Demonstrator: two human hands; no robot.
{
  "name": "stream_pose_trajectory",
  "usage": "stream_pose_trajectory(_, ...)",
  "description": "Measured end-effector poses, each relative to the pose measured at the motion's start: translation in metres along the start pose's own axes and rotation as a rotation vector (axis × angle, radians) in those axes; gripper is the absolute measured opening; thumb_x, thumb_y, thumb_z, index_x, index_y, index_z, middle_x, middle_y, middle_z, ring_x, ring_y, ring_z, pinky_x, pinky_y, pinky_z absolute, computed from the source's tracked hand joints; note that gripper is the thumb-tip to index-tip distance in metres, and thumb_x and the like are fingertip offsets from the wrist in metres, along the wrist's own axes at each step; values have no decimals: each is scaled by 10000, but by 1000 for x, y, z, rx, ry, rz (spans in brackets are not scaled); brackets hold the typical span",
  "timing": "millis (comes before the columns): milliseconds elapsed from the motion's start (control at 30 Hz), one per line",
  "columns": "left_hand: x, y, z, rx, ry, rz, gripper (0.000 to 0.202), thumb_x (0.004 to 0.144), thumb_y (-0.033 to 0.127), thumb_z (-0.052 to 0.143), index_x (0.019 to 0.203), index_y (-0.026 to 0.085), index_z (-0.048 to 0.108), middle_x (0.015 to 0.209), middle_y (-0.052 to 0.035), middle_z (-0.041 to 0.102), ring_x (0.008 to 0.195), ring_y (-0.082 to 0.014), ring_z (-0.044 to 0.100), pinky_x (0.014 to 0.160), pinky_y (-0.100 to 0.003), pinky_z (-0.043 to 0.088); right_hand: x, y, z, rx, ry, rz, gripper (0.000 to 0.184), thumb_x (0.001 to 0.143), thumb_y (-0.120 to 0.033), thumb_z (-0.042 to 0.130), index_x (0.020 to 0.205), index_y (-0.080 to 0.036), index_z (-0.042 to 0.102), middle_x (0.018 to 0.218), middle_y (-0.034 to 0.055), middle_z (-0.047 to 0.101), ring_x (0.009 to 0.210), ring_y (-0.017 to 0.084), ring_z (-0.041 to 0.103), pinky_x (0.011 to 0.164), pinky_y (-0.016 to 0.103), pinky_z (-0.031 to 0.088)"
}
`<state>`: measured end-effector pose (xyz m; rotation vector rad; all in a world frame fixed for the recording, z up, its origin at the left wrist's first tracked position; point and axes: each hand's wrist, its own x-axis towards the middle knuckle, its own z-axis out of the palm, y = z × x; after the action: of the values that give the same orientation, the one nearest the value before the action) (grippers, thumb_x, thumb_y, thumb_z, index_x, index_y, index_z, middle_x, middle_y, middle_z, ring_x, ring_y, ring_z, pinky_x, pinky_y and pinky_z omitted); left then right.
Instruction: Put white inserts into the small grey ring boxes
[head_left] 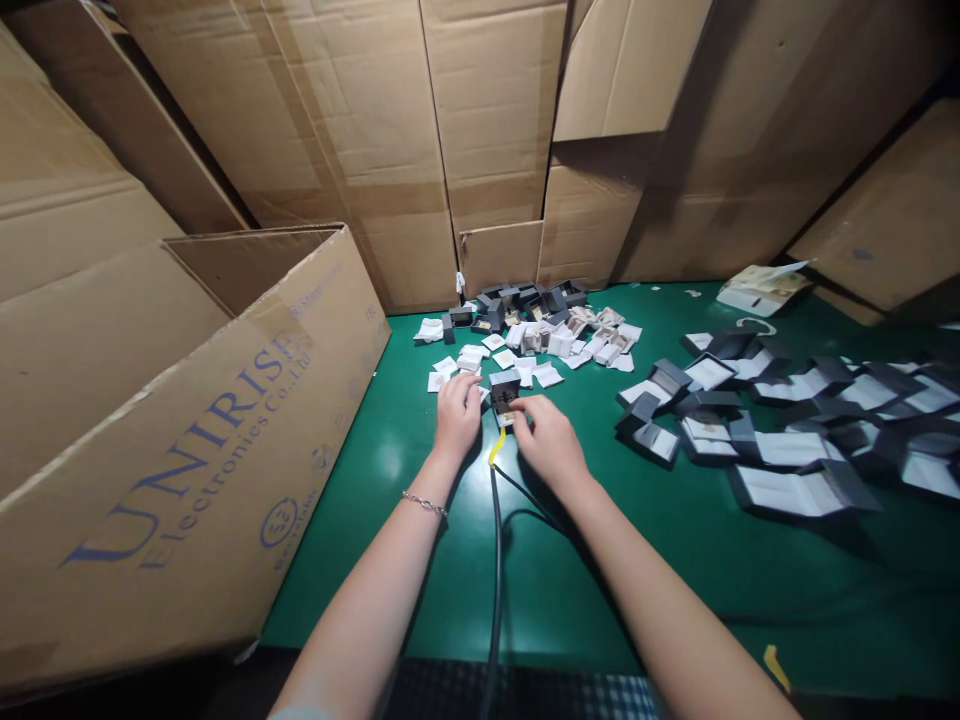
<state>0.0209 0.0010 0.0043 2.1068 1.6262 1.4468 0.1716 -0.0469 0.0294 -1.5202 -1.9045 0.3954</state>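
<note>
A small dark box [505, 390], open with its lid up, stands on the green table [420, 560] in front of me. My right hand [549, 440] is closed in a pinch on its near edge. My left hand [457, 412], a bracelet on its wrist, rests with curled fingers just left of the box, over small white cards; whether it holds one is hidden. A black cable [496, 560] with a yellow tag runs from the near edge up to the box.
A pile of small dark boxes and white cards [536, 325] lies behind the hands. Rows of open dark boxes with white inserts [780, 430] cover the right side. A large Unirise cardboard carton [187, 440] stands at left; cardboard sheets wall the back.
</note>
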Motion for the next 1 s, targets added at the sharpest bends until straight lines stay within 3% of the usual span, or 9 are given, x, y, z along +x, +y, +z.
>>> stream_pose_trajectory(67,-4,8,-3,-64,101,-1,248,867,206,347,895,175,592,939,-71,641,949,-168,559,890,-328,428,5,12,-4,-81,55,71,349,829,-136,336,1055,-165,600,1092,96,593,1012,203,527,893,314,412)
stream_pose_trajectory(133,-7,16,-5,-76,131,3,233,863,223,358,836,181,586,897,-65,643,923,-164,564,895,-327,425,10,25,-4,-192,29,146,412,806,-97,317,1113,-152,586,1246,114,516,1075,238,471,911,354,392)
stream_pose_trajectory(233,-11,25,-4,-52,49,9,216,841,239,402,711,196,569,870,-54,640,898,-166,571,876,-326,434,16,39,-1,-313,-73,197,479,786,-86,330,1203,-183,545,1431,83,338,1104,287,412,901,445,372)
stream_pose_trajectory(300,-11,28,-2,-48,16,4,216,834,238,418,682,197,566,864,-54,638,885,-167,572,853,-322,443,19,44,2,-340,-124,198,528,766,-67,340,1245,-203,514,1459,65,299,1084,292,409,889,468,366)
stream_pose_trajectory(500,-7,24,0,-93,50,-3,201,831,217,440,686,189,576,836,-44,631,870,-155,571,833,-301,442,22,44,1,-373,-163,178,553,749,-19,330,1245,-182,512,1368,74,434,1056,280,410,883,420,356)
stream_pose_trajectory(633,-6,21,0,-108,61,-20,197,829,209,448,687,184,582,826,-41,630,858,-152,572,822,-289,441,20,41,-9,-395,-187,167,469,755,-14,334,1110,-168,599,1228,106,535,994,251,465,843,359,375)
stream_pose_trajectory(767,-5,21,0,-105,50,-41,203,833,213,444,687,183,581,832,-43,634,862,-151,574,824,-286,444,15,34,-17,-379,-126,166,345,847,-139,341,1074,-179,598,1009,100,600,926,213,516,795,312,385)
stream_pose_trajectory(867,-4,23,-2,-71,40,-45,208,836,225,433,693,188,580,830,-42,635,864,-155,575,829,-293,444,12,31,-19,-423,-41,211,330,846,-323,442,1111,-175,573,1047,111,559,964,238,497,789,340,388)
stream_pose_trajectory(1000,-8,30,-8,-38,-4,2,248,856,268,393,752,186,603,764,-38,635,761,-143,578,739,-258,454,11,34,-18,-427,-99,256,342,799,-425,521,1033,-193,614,1083,112,534,1005,271,467,804,388,383)
